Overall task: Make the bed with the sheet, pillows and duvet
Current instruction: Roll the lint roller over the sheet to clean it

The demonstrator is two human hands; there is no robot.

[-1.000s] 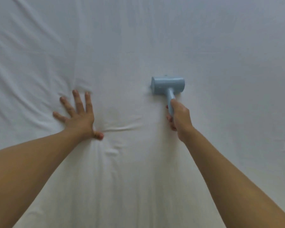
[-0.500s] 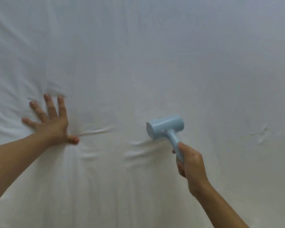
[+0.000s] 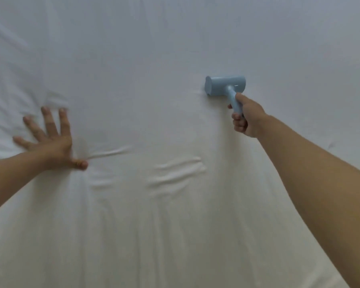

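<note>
White sheet (image 3: 175,48) spread flat, fills whole view. Left hand (image 3: 50,140) lies palm down on sheet, fingers splayed wide, thumb tucked toward nearby crease; fingers slightly blurred. Right hand (image 3: 246,118) curls around handle of pale blue handheld roller tool (image 3: 224,85), arm stretched out. Tool's cylindrical head touches sheet, well right of left hand. Small ridges of wrinkles (image 3: 177,173) between both arms, nearer than tool.
</note>
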